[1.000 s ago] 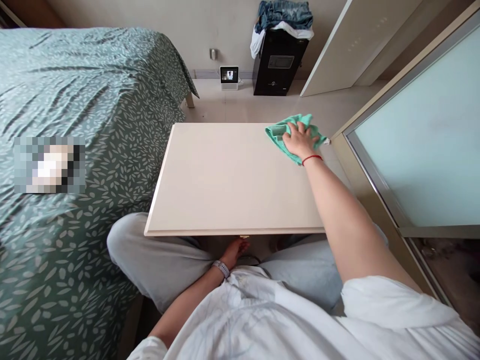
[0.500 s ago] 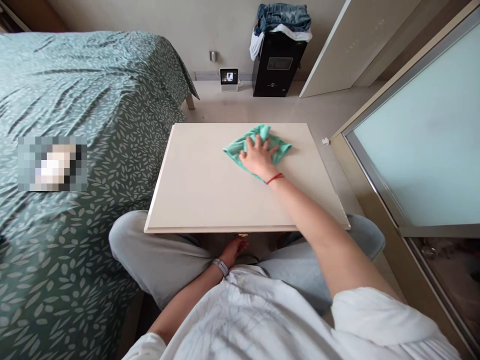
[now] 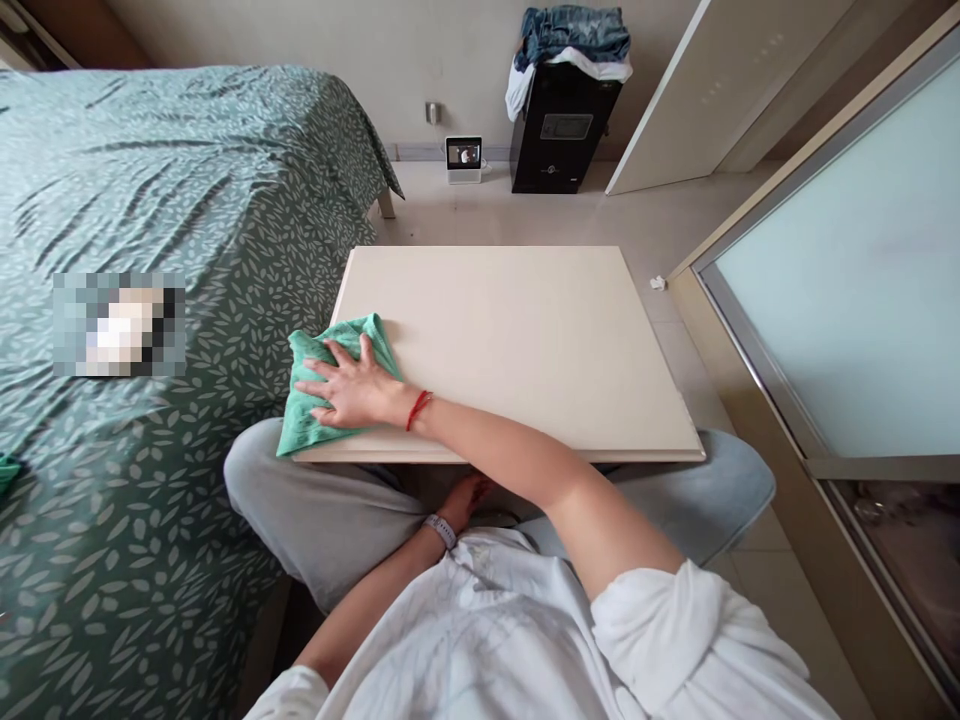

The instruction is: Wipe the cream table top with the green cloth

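Note:
A green cloth [image 3: 304, 405] lies over the near left corner of the pale table top [image 3: 517, 340], part of it past the left edge. My right hand [image 3: 352, 385], a red string at its wrist, presses flat on the cloth with fingers spread. Below the table's near edge, between my legs, is my left hand [image 3: 469, 495], with a light watch [image 3: 441, 530] on the wrist. Its fingers are partly hidden under the table edge and in shadow, so their pose is unclear.
A bed [image 3: 225, 200] with a green leaf-patterned cover stands at the left. Beyond the table are a small display [image 3: 463, 160] on the floor and a black cabinet [image 3: 562, 130] topped with folded jeans [image 3: 574, 35]. A frosted glass panel [image 3: 855, 270] borders the right side.
My right hand and the green cloth have moved from the far right part of the table top to its near left corner. My left hand has hardly moved.

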`<move>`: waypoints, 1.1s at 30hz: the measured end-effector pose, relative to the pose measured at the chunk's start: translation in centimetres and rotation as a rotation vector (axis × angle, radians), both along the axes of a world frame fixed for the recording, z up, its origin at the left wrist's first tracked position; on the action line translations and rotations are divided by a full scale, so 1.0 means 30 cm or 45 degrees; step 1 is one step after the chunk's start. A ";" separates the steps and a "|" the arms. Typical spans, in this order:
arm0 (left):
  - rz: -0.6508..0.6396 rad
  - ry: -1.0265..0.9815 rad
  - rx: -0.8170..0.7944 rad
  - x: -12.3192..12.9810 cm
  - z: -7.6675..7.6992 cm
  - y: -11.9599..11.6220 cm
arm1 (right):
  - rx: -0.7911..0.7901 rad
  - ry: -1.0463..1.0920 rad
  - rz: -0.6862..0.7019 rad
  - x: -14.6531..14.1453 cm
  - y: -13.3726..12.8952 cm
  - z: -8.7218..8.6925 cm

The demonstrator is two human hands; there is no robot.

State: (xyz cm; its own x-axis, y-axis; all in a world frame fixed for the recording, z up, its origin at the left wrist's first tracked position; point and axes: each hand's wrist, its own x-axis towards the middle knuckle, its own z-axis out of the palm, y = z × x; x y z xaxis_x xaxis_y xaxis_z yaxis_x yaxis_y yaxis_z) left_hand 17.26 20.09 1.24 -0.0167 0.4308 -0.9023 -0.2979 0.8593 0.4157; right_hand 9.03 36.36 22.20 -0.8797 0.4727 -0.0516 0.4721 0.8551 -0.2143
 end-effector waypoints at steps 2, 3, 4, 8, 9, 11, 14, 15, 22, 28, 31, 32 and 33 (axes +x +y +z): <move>0.021 0.003 -0.035 -0.001 0.010 0.009 | -0.045 0.002 -0.068 0.075 0.040 0.003; 0.029 0.000 -0.050 -0.002 0.015 0.013 | -0.067 -0.008 -0.130 0.122 0.070 0.007; 0.035 -0.003 -0.060 -0.002 0.021 0.015 | -0.089 -0.020 -0.207 0.174 0.104 0.013; 0.054 -0.007 -0.079 -0.005 0.040 0.020 | -0.145 -0.022 -0.560 0.440 0.229 0.025; 0.057 -0.007 -0.083 -0.005 0.043 0.021 | -0.138 -0.016 -0.653 0.519 0.250 0.023; 0.059 -0.013 -0.090 -0.004 0.047 0.022 | -0.111 -0.022 -0.845 0.685 0.275 0.011; 0.054 -0.018 -0.096 -0.002 0.045 0.024 | -0.060 -0.033 -1.138 0.934 0.265 -0.019; 0.049 -0.018 -0.096 0.000 0.044 0.024 | -0.037 -0.031 -1.230 1.008 0.249 -0.032; -0.004 -0.009 -0.082 0.012 0.040 0.022 | 0.116 0.041 -1.754 1.212 0.018 -0.112; -0.052 -0.026 -0.060 0.012 0.042 0.016 | 0.022 0.020 -1.767 0.978 -0.036 -0.060; -0.060 -0.036 -0.042 0.012 0.040 0.014 | -0.080 -0.021 -1.505 0.757 0.008 -0.010; -0.062 -0.038 -0.034 0.013 0.038 0.013 | -0.099 -0.021 -1.382 0.668 0.019 0.003; -0.063 -0.039 -0.023 0.013 0.037 0.012 | -0.109 -0.013 -1.252 0.574 0.025 0.012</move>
